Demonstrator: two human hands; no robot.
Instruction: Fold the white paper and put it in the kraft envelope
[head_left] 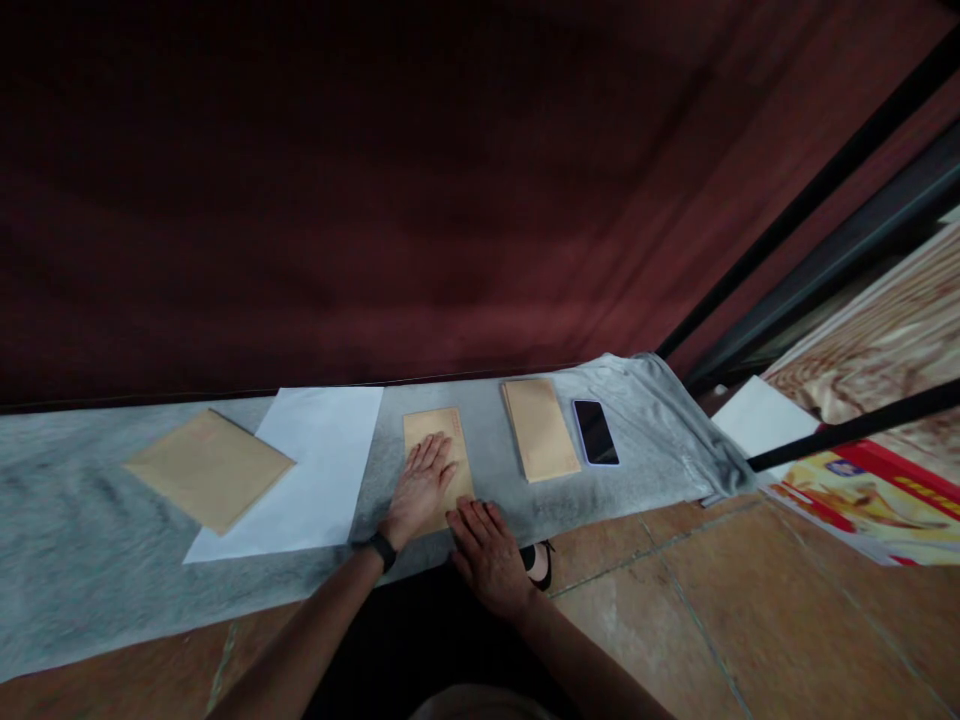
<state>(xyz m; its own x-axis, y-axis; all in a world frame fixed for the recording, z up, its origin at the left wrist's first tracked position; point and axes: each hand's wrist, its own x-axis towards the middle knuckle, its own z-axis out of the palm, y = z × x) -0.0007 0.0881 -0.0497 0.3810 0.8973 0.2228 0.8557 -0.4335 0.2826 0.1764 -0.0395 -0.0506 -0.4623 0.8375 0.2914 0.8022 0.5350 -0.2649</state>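
Observation:
A brown paper envelope [424, 425] lies on the grey cloth in front of me. My left hand [422, 482], with a dark band at the wrist, rests flat on the envelope with its fingers stretched out. At the envelope's lower right corner, my right hand [487, 550] lies with fingers extended and their tips touching the edge. To the right is a small stack of brown envelopes [541, 430]. Over on the left, more brown envelopes [210, 470] lie askew, partly on top of white paper [319, 460].
A phone [597, 433] lies right of the stack. The long surface wears a grey cloth [75, 520], bunched at its right end. Behind it hangs a dark red curtain [375, 200]. Black bars [825, 190] and a colourful printed box [862, 500] stand at right, above a tiled floor [637, 610].

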